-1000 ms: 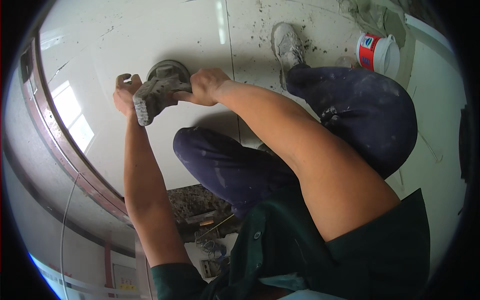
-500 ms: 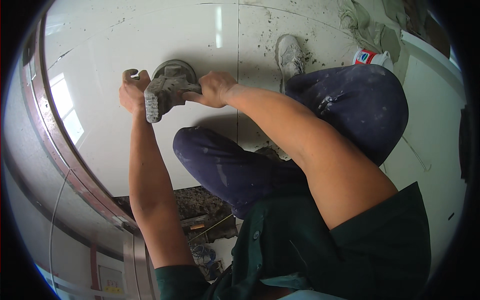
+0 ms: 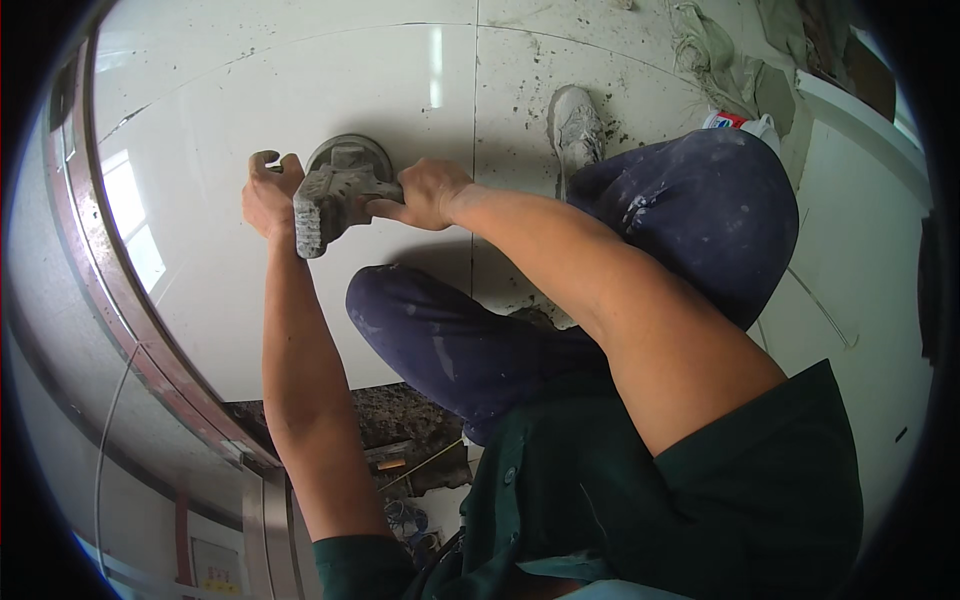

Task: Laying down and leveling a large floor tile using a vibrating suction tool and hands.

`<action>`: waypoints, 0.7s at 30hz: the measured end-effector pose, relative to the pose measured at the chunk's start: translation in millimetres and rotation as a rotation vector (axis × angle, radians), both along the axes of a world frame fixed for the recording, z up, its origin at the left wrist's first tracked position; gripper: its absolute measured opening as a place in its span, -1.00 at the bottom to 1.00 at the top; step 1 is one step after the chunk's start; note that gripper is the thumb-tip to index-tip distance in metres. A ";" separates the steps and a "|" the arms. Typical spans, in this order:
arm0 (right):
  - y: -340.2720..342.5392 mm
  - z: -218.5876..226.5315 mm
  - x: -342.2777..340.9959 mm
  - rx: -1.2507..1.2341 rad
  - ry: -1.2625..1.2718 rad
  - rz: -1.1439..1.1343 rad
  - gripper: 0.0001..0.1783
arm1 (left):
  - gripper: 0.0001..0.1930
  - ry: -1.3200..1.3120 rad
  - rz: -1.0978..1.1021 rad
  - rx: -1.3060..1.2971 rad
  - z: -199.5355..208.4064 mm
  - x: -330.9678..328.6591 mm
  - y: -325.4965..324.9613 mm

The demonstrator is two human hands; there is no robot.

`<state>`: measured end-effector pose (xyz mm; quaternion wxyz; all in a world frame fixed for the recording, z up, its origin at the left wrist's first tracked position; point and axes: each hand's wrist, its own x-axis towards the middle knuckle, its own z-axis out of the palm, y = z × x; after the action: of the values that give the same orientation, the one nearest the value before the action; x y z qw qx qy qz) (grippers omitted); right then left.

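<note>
A grey, dust-caked tile vibrator (image 3: 345, 187) with a round base stands on a large glossy white floor tile (image 3: 230, 320). My right hand (image 3: 432, 194) is wrapped round its right-hand handle, thumb toward the body. On the opposite side my left hand (image 3: 270, 196) is closed with curled fingers against the tool; the part it grips is mostly hidden. The ribbed block at the tool's near end lies beside my left wrist.
Left of the tile runs a metal door track (image 3: 165, 335). Dark rubble (image 3: 400, 412) shows at the tile's near edge. A dusty shoe (image 3: 575, 128) is ahead; a white bucket (image 3: 765, 132) and crumpled sacking (image 3: 705, 55) are at far right.
The tool and both hands sit slightly lower in the picture, as do the floor seams and shoe. My right knee covers more of the bucket. Both grips look the same.
</note>
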<state>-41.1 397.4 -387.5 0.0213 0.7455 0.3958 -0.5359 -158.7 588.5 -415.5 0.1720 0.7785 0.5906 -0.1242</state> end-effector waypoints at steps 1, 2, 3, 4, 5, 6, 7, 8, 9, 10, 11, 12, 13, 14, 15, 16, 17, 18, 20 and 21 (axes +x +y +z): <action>-0.3 -0.6 -0.1 0.004 -0.007 -0.004 -0.03 | -0.60 -0.025 -0.001 -0.006 0.1 0.3 0.1; -0.1 -0.7 -0.4 0.006 -0.008 -0.004 -0.03 | -0.61 -0.048 -0.001 -0.011 0.1 -0.5 0.7; -0.2 -0.7 -0.3 -0.001 -0.001 -0.015 -0.03 | -0.61 -0.050 0.000 -0.009 -0.1 -1.0 0.7; -0.3 -0.7 -0.1 -0.007 0.005 -0.026 -0.02 | -0.61 -0.045 -0.010 -0.009 -0.4 -1.3 0.5; 1.7 1.8 0.2 -0.006 0.005 -0.024 -0.02 | -0.61 -0.039 -0.019 -0.009 -0.3 -2.1 0.8; 3.5 4.4 0.3 -0.040 0.023 -0.025 -0.01 | -0.61 -0.038 -0.017 -0.008 -0.4 -2.8 1.0; 5.2 6.9 0.1 -0.074 0.041 -0.026 0.01 | -0.61 -0.041 -0.018 -0.011 -0.6 -3.5 0.6; 5.1 7.4 0.4 -0.073 0.039 -0.024 0.01 | -0.62 -0.046 -0.019 -0.013 -0.4 -2.7 1.1; 4.9 7.7 0.6 -0.077 0.047 -0.024 0.01 | -0.62 -0.046 -0.017 -0.012 -1.3 -2.4 1.7; 5.0 7.8 1.1 -0.081 0.055 -0.023 0.01 | -0.62 -0.050 -0.024 -0.008 -2.5 -2.4 1.6; 5.3 8.0 1.5 -0.081 0.055 -0.023 0.01 | -0.62 -0.054 -0.033 -0.005 -3.1 -2.3 1.6; 5.6 8.1 1.8 -0.082 0.047 -0.020 0.01 | -0.62 -0.053 -0.033 -0.005 -3.5 -2.7 2.2; 5.9 8.3 2.2 -0.084 0.040 -0.018 0.00 | -0.62 -0.064 -0.033 -0.012 -3.9 -3.2 2.7; 4.6 7.6 2.0 -0.085 0.043 -0.018 0.00 | -0.62 -0.073 -0.032 -0.020 -3.7 -4.4 2.2; 3.3 6.7 2.4 -0.067 0.047 -0.032 0.01 | -0.62 -0.070 -0.032 -0.022 -3.7 -5.0 1.8; 2.4 6.0 2.1 -0.049 0.051 -0.046 0.01 | -0.62 -0.050 -0.040 -0.015 -3.8 -5.3 1.4; 3.0 5.9 2.0 -0.049 0.051 -0.046 0.01 | -0.62 -0.033 -0.047 -0.006 -4.0 -3.9 1.7; 3.5 6.1 1.4 -0.055 0.047 -0.035 0.01 | -0.62 -0.033 -0.048 -0.006 -3.8 -3.2 1.5; 4.1 5.6 1.2 -0.060 0.045 -0.024 0.00 | -0.62 -0.051 -0.025 -0.013 -3.3 -3.6 1.2; 4.3 5.1 1.1 -0.064 0.053 -0.025 0.01 | -0.62 -0.049 -0.025 -0.012 -4.7 -4.1 2.1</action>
<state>-40.0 401.7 -382.4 0.0279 0.7349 0.3694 -0.5681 -162.8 590.6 -420.2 0.1896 0.7876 0.5756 -0.1110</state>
